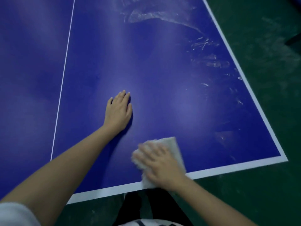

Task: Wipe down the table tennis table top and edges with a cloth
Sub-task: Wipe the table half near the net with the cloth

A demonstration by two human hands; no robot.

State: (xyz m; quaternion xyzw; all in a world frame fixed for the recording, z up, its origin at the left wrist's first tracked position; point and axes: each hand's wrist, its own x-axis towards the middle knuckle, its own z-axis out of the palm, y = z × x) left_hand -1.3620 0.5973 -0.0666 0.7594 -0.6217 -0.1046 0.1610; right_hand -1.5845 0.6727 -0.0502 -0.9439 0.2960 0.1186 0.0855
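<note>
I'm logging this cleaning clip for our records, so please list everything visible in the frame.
table tennis table: one, blue top, fills most of the view
centre line: one, thin white, left part of the top
border lines: two visible, white, along near and right edges
wet streaks: several, pale, far and right part of the top
cloth: one, white, by the near edge, under the right hand
floor: green, beyond the near and right edges
dark object: one, far right on the floor, unidentifiable
left hand: flat on the top, fingers straight
right hand: pressing the cloth, blurred
sleeve: white, bottom left corner
</note>
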